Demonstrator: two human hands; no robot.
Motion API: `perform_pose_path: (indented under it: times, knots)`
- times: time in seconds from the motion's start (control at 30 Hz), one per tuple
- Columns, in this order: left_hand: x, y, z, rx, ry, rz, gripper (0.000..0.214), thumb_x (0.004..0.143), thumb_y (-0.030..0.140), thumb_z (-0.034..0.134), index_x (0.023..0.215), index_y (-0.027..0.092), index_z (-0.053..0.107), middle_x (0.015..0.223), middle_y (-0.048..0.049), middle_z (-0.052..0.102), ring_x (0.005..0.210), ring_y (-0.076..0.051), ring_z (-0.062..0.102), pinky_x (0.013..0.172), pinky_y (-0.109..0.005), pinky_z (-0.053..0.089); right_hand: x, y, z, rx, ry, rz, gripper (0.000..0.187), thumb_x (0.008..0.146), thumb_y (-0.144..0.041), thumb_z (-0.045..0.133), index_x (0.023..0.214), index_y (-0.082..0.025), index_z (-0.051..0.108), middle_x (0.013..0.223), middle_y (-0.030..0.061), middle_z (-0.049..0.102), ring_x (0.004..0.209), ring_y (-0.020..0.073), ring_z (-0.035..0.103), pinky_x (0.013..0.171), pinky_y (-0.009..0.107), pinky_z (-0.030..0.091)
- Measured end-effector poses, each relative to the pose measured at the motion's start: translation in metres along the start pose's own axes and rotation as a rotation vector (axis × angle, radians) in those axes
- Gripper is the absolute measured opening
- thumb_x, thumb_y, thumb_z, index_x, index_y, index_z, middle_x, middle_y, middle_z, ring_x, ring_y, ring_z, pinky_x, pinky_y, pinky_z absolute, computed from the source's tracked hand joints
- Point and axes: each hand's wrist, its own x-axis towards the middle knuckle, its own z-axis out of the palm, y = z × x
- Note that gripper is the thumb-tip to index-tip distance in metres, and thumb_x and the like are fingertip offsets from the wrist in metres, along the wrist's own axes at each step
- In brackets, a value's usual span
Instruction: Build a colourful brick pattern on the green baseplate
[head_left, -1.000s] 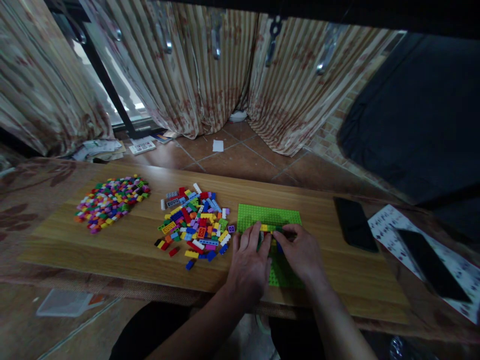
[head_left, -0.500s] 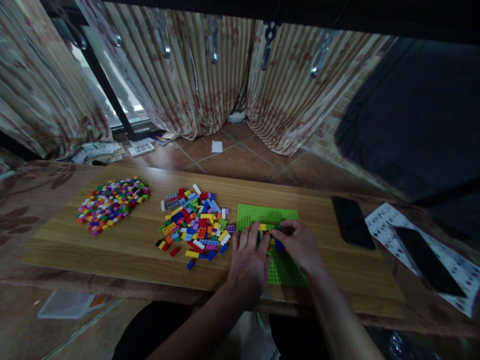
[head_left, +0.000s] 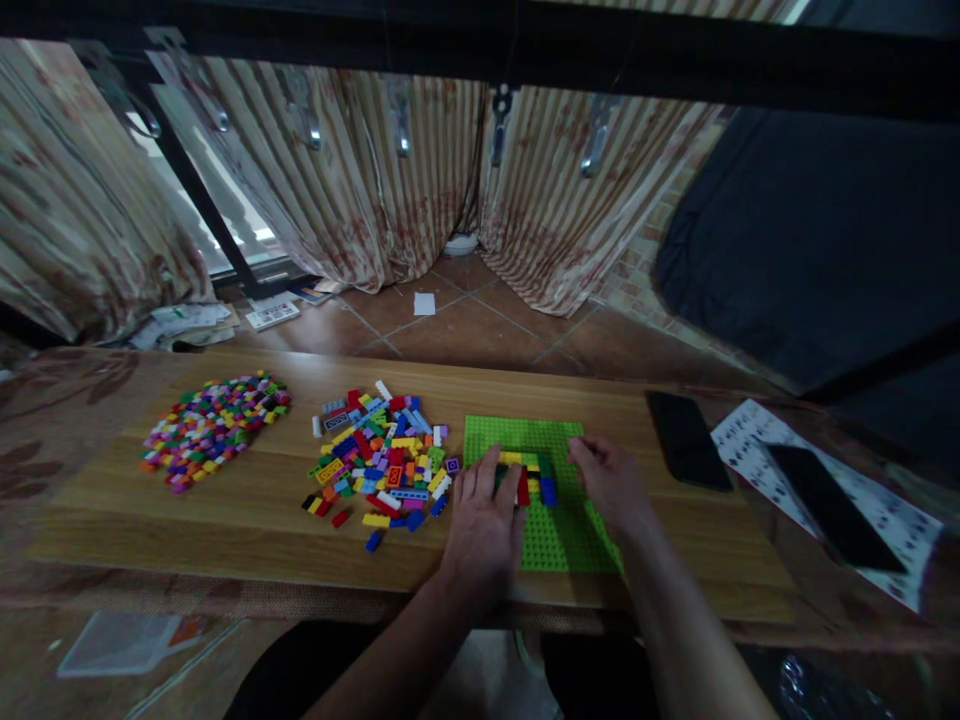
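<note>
A bright green studded baseplate (head_left: 555, 545) lies on the wooden board in front of me. Near its middle sits a low build of toy bricks (head_left: 534, 480) in yellow, green, blue and red. My left hand (head_left: 481, 530) is over the plate's left part, its fingers and thumb around the left side of the build, partly hiding it. Just right of the build, apart from it, is my right hand (head_left: 609, 485). Its fingertips are pinched together above the plate's right edge. Whether they hold a small brick cannot be made out.
Left of the plate spreads a loose heap of mixed bricks (head_left: 390, 460). Farther left is a heap of smaller pieces (head_left: 214, 425). On the right lie a black phone (head_left: 686, 440) and a printed sheet (head_left: 739, 430) with another dark device (head_left: 832, 505) on it.
My right hand has drawn back from the build to the right, uncovering its blue and green bricks. My left hand stays at the build's left side. The camera view has shifted slightly.
</note>
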Motion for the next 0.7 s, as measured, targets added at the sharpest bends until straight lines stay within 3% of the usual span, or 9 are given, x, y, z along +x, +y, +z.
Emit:
perform_pose_path:
  times: [0.1, 0.23, 0.37, 0.57, 0.7]
  knots:
    - [0.001, -0.005, 0.001, -0.036, 0.034, -0.022, 0.047, 0.088, 0.019, 0.047, 0.134, 0.014, 0.049, 0.149, -0.0188, 0.035, 0.129, -0.033, 0.042, 0.107, -0.055, 0.034, 0.007, 0.004, -0.006, -0.079, 0.099, -0.051, 0.042, 0.079, -0.051, 0.049, 0.09, -0.014, 0.067, 0.08, 0.0097, 0.071, 0.069, 0.0207, 0.064, 0.063, 0.031, 0.046]
    - [0.003, -0.01, 0.001, -0.087, 0.033, -0.047, 0.047, 0.088, 0.017, 0.044, 0.134, 0.012, 0.048, 0.148, -0.02, 0.036, 0.133, -0.033, 0.04, 0.109, -0.055, 0.034, 0.008, 0.008, -0.009, -0.244, 0.054, -0.102, 0.04, 0.085, -0.043, 0.043, 0.096, -0.014, 0.068, 0.081, 0.0097, 0.072, 0.069, 0.0199, 0.064, 0.063, 0.03, 0.046]
    - [0.007, -0.015, -0.001, -0.154, 0.046, -0.067, 0.047, 0.087, 0.015, 0.045, 0.133, 0.012, 0.049, 0.148, -0.0194, 0.037, 0.137, -0.032, 0.036, 0.11, -0.052, 0.036, 0.007, 0.01, -0.009, -0.422, 0.021, -0.126, 0.026, 0.082, -0.03, 0.048, 0.079, -0.018, 0.071, 0.074, 0.0087, 0.071, 0.067, 0.0209, 0.063, 0.062, 0.031, 0.042]
    - [0.008, -0.022, -0.011, -0.209, 0.088, -0.094, 0.043, 0.088, 0.013, 0.043, 0.13, 0.01, 0.052, 0.142, -0.0199, 0.044, 0.132, -0.03, 0.044, 0.109, -0.048, 0.04, 0.008, 0.003, -0.013, -0.446, 0.067, -0.142, 0.026, 0.082, -0.028, 0.048, 0.078, -0.019, 0.071, 0.072, 0.0084, 0.07, 0.066, 0.0209, 0.061, 0.061, 0.031, 0.04]
    - [0.012, -0.03, -0.028, -0.245, 0.254, -0.103, 0.039, 0.088, 0.011, 0.042, 0.125, 0.014, 0.056, 0.134, -0.0157, 0.053, 0.128, -0.024, 0.049, 0.109, -0.043, 0.04, -0.001, -0.014, -0.011, -0.281, 0.155, -0.216, 0.027, 0.083, -0.033, 0.048, 0.086, -0.017, 0.07, 0.077, 0.0089, 0.071, 0.068, 0.0215, 0.063, 0.063, 0.032, 0.044]
